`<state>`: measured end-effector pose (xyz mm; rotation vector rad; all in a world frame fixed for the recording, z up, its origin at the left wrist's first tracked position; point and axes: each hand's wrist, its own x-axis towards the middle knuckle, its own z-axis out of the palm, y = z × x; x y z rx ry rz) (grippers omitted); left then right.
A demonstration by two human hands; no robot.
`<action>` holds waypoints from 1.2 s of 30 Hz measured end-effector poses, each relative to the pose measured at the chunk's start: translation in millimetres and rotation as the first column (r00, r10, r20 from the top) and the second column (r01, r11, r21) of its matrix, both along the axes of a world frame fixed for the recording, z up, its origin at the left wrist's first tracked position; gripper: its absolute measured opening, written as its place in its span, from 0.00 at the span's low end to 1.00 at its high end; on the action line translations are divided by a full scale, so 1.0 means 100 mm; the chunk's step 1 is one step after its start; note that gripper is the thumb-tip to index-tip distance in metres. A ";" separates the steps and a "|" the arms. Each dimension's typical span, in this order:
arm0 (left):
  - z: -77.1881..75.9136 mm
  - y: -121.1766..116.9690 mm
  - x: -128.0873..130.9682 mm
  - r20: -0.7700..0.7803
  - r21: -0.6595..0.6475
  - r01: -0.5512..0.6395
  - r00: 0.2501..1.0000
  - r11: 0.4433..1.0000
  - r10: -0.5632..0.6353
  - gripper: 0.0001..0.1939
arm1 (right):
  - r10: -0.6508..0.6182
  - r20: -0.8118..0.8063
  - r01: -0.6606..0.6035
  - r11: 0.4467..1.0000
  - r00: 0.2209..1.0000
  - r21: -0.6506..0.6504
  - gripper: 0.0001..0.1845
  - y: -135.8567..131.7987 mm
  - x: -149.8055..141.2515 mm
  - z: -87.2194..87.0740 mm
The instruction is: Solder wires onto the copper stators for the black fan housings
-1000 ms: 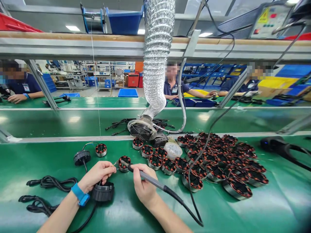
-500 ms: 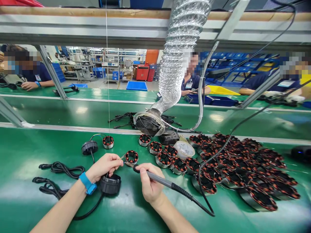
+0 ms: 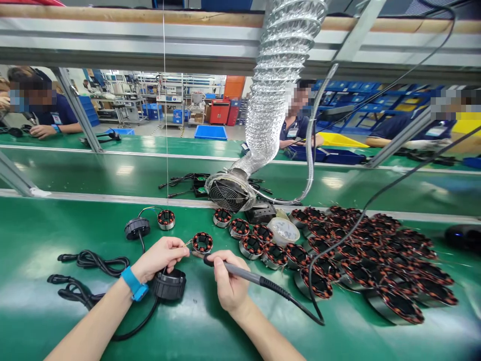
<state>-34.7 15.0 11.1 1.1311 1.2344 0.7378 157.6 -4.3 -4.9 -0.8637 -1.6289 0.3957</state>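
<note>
The left hand (image 3: 165, 258), a blue band (image 3: 134, 285) at its wrist, is closed at the fingertips, pinching thin wires (image 3: 186, 244) just left of a single copper-wound stator (image 3: 202, 242), which sits on the green work surface (image 3: 210, 326) between the two hands; the right hand (image 3: 230, 283) grips a grey soldering iron (image 3: 240, 273) like a pen, its tip pointing left at the stator's near side; whether the tip touches the wires is too small to tell. Below the left hand stands a black round housing (image 3: 170, 286) with a thick black cable (image 3: 145, 323); farther left lie coiled black leads (image 3: 103, 263); on the far left, a second black housing (image 3: 137, 228) is joined by thin wires to another stator (image 3: 166, 219). To the right, many stators (image 3: 376, 255) crowd together, near a translucent round container (image 3: 283, 230); beyond the single stator, a round fan (image 3: 229, 194) hangs from a silvery flexible duct (image 3: 265, 90); people in dark tops sit at the far side.
</note>
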 end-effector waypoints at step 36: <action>-0.05 0.04 -0.04 0.054 -0.023 0.001 0.999 1.000 0.000 0.21 | 0.025 -0.052 -0.027 0.999 0.998 -0.044 0.13 0.01 0.02 -0.06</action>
